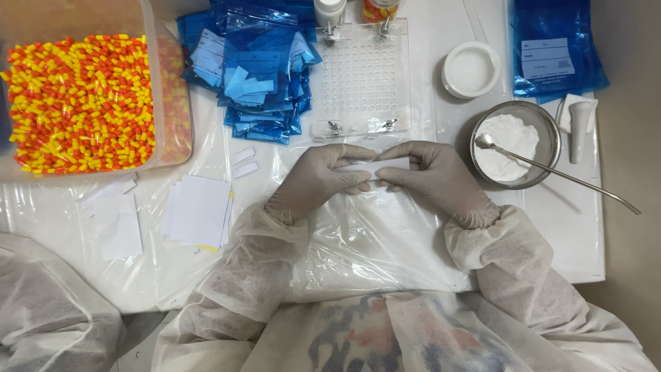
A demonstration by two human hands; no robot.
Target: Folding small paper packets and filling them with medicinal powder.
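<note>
A small white paper slip [375, 167] is pinched between both gloved hands at the centre of the plastic-covered table [564, 220]. The clear capsule tray [361, 79] at twelve o'clock appears unfilled, and the powder in the steel bowl [547, 120] at two o'clock looks untouched, so most of the work is judged to remain. The left hand [317, 180] is closed on the slip's left end, the right hand [430, 176] on its right end, fingertips meeting, wrists angled inward. Orange-yellow capsules [76, 103] are heaped at ten o'clock
</note>
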